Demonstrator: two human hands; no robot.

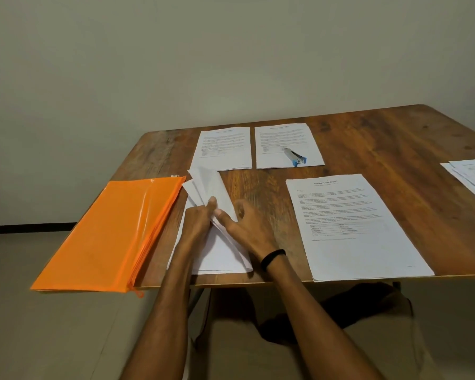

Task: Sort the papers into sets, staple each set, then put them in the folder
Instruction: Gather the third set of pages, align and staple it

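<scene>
Sorting: both hands fan the unsorted stack near the table's front edge.

The left hand (196, 219) and right hand (247, 229) pinch loose sheets of the stack (220, 250) with narrow fingers; paper is light, floppy and slippery, best taken at a corner. Four laid-out piles seem visible, one cut off at right; one stapler (295, 157) rests on a far pile; one orange folder (104, 237) lies left.

— Where is free room on the table (395, 138)?
— Bare wood at 12 o'clock between printed sheets; the stapler (295, 157) sits at 1 o'clock, the orange folder (107, 231) blocks 9 o'clock.
</scene>
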